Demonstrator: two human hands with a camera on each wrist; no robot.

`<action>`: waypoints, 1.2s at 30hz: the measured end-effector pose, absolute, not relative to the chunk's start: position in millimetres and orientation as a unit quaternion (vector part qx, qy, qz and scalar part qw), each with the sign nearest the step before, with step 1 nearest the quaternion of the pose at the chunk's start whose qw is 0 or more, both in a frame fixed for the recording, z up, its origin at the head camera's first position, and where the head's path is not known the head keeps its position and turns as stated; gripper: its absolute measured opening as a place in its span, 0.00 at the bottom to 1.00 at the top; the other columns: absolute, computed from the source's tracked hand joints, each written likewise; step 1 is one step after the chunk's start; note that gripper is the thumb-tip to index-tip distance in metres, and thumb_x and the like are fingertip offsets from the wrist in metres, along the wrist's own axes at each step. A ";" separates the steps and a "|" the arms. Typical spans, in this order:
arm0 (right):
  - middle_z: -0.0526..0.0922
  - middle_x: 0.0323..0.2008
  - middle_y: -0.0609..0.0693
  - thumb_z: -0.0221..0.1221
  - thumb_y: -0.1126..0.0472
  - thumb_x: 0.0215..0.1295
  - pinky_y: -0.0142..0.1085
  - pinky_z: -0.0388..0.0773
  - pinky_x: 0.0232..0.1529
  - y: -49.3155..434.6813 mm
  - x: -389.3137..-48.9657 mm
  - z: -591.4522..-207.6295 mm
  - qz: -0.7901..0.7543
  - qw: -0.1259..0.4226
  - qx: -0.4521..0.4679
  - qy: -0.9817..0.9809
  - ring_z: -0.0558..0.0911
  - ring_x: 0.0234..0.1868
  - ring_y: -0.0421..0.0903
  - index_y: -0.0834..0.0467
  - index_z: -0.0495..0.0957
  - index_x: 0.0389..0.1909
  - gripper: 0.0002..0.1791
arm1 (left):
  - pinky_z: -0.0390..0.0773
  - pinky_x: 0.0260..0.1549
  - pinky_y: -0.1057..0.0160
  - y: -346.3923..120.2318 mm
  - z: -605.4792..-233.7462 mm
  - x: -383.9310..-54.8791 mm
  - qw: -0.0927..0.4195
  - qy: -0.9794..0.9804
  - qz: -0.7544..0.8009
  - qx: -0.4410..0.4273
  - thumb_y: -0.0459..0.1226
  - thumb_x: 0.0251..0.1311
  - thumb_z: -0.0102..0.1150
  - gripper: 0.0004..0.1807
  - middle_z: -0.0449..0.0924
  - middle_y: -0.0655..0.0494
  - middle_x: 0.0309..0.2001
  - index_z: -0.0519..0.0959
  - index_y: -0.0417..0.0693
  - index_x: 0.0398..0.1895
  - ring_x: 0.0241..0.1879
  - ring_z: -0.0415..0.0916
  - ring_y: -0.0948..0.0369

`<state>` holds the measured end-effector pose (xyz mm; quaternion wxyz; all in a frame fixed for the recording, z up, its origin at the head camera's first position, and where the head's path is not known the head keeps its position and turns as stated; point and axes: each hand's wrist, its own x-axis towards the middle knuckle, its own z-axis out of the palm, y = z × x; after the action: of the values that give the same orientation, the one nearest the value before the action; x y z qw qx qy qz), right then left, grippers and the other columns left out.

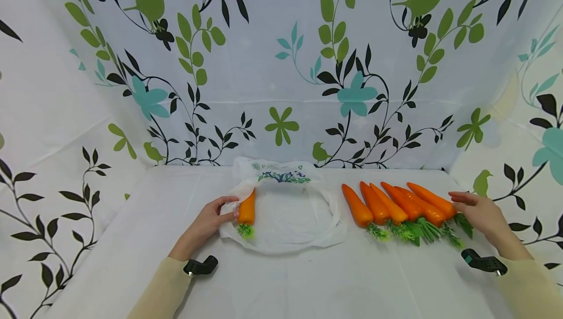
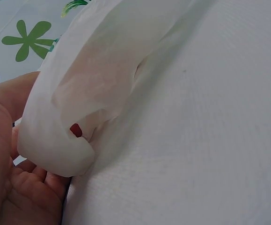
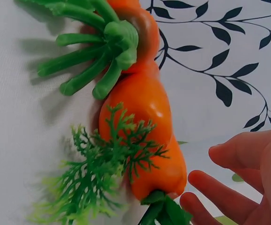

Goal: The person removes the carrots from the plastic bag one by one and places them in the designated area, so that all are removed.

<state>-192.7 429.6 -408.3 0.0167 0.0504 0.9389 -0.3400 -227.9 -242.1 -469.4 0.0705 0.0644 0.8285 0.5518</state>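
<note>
A white plastic bag [image 1: 290, 245] lies with its mouth spread wide on the table, a tree print on its far side. My left hand [image 1: 215, 216] grips the bag's left edge, the thin film between thumb and fingers in the left wrist view. Just inside that edge lies an orange toy carrot [image 1: 247, 211] with a frilly green top, its tip under the film. At the right, several toy carrots [image 1: 356, 206] lie side by side, green tops toward me. My right hand [image 1: 479, 214] is beside the rightmost carrot [image 1: 431, 199], fingers extended, fingertips right at its thick end.
The white-covered table [image 1: 286, 285] reaches back to a hanging cloth [image 1: 246, 89] printed with leaves, birds and flowers. Similar cloth hangs on the left and right sides. A black wrist device [image 1: 201, 265] is on the left wrist, another [image 1: 484, 262] on the right.
</note>
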 end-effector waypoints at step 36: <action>0.80 0.58 0.61 0.58 0.62 0.69 0.51 0.80 0.49 218.4 -214.2 -398.4 -0.353 -0.049 -0.142 0.923 0.80 0.53 0.59 0.59 0.81 0.58 0.17 | 0.46 0.72 0.43 -241.7 -469.9 -227.9 0.071 0.828 0.553 0.062 0.45 0.59 0.70 0.31 0.56 0.42 0.75 0.73 0.45 0.64 0.76 0.44 0.45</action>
<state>-214.2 218.4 -398.4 -0.0490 -0.1419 0.9233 -0.3534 -227.9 -241.7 -469.9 0.0713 0.0617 0.8277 0.5532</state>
